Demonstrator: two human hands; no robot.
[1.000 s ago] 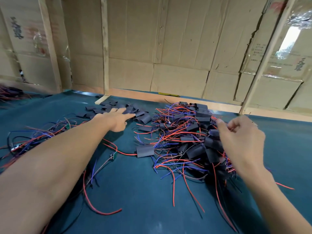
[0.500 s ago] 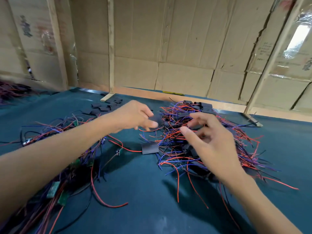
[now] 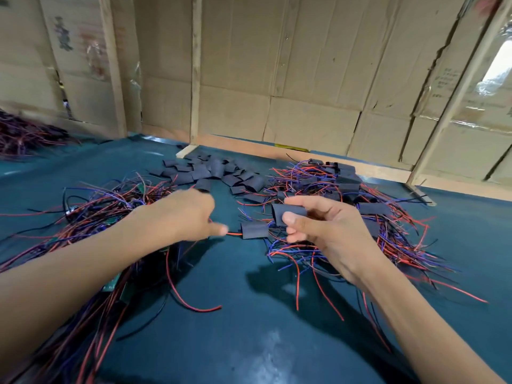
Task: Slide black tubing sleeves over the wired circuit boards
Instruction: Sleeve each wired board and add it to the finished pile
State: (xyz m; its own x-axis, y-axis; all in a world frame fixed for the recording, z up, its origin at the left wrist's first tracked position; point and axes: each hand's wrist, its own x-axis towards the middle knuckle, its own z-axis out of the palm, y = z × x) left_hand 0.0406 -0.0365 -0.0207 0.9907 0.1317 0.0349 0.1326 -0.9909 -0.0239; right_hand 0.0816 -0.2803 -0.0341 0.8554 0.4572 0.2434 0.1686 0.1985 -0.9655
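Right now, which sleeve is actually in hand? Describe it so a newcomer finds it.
Start at the sleeved-board pile on the green table. At its near-left edge is the right hand. The black sleeve pinched there is lifted, unlike the loose sleeves.

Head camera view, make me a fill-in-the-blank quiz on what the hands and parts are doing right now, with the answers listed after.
1. The right hand pinches a black ____ between thumb and fingers.
2. The loose pile of sleeves lies at the far side of the mat, ____ the two wire bundles.
3. The left hand reaches over the bare boards bundle, whose boards are coloured ____.
4. The work surface is a dark ____ mat.

Missing words: sleeve; between; green; teal
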